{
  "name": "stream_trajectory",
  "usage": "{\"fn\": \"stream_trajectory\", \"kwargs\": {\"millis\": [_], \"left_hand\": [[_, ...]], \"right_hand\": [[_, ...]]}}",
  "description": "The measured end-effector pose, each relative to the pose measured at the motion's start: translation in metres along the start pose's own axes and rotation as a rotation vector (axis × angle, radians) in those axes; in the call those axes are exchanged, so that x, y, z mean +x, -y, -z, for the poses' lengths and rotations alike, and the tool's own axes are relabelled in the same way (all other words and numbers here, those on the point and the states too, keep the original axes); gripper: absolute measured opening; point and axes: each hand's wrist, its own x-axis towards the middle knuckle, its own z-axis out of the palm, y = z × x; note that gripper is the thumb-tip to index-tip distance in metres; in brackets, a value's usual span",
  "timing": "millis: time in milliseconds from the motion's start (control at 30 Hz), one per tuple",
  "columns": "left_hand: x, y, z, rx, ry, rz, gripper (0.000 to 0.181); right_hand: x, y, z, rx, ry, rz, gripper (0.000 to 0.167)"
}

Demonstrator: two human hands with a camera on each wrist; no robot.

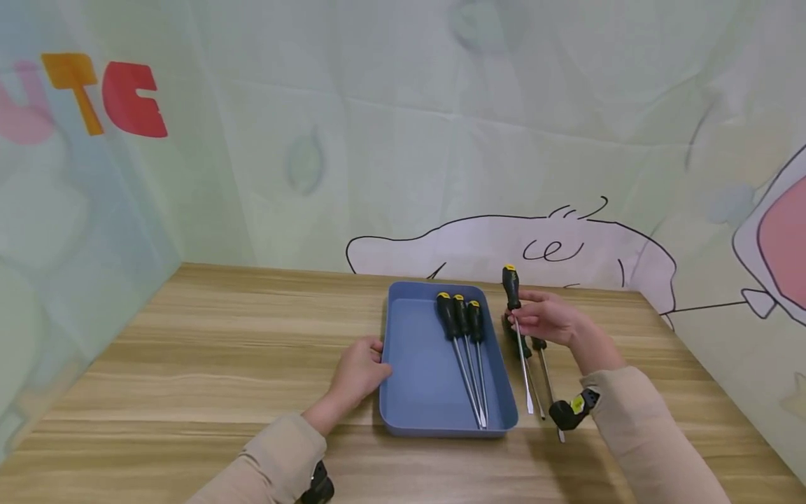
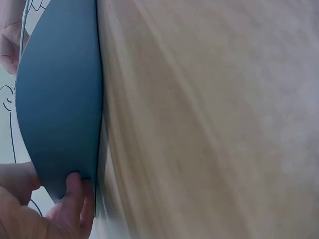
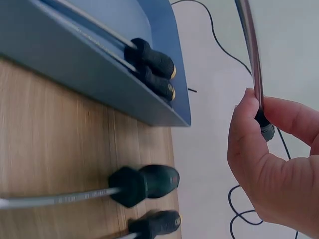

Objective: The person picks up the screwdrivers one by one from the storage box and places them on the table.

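A blue rectangular tray (image 1: 412,364) lies on the table, with three black-handled, yellow-capped screwdrivers (image 1: 448,316) side by side in its right half. My left hand (image 1: 359,374) grips the tray's left side; in the left wrist view its fingertips (image 2: 74,180) touch the outer wall. Above the table, just right of the tray, my right hand (image 1: 548,322) pinches another screwdriver (image 1: 511,285) where handle meets shaft, handle up and tip down. Below that hand, two more screwdrivers lie on the table, a dark green-black one (image 3: 159,181) and a black one (image 3: 159,222).
The wooden table (image 1: 239,336) extends to both sides of the tray. A printed backdrop (image 1: 403,140) with cartoon drawings rises behind its far edge. Small black devices sit on the right wrist (image 1: 569,413) and left wrist (image 1: 320,484).
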Motion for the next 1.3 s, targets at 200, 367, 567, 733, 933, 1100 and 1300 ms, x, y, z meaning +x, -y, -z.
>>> {"fn": "stream_trajectory", "kwargs": {"millis": [200, 367, 567, 733, 933, 1100, 1300], "left_hand": [[0.0, -0.002, 0.001, 0.001, -0.009, -0.002, 0.03], [0.0, 0.0, 0.001, 0.002, -0.008, -0.013, 0.03], [0.0, 0.0, 0.001, 0.006, 0.0, -0.01, 0.029], [0.0, 0.0, 0.001, 0.011, -0.001, -0.007, 0.029], [0.0, 0.0, 0.001, 0.006, -0.002, -0.01, 0.029], [0.0, 0.0, 0.001, 0.013, 0.001, -0.004, 0.028], [-0.001, 0.0, 0.001, 0.013, 0.001, 0.006, 0.028]], "right_hand": [[-0.005, 0.0, 0.009, 0.018, -0.032, -0.009, 0.069], [-0.009, 0.0, 0.018, 0.0, -0.039, -0.005, 0.07], [-0.013, -0.004, 0.029, -0.015, -0.058, 0.002, 0.07], [-0.015, -0.007, 0.037, -0.007, -0.071, 0.004, 0.07], [-0.016, -0.011, 0.046, 0.013, -0.093, 0.003, 0.066], [-0.02, -0.013, 0.051, 0.039, -0.12, -0.012, 0.059], [-0.023, -0.017, 0.056, 0.041, -0.131, -0.03, 0.068]]}}
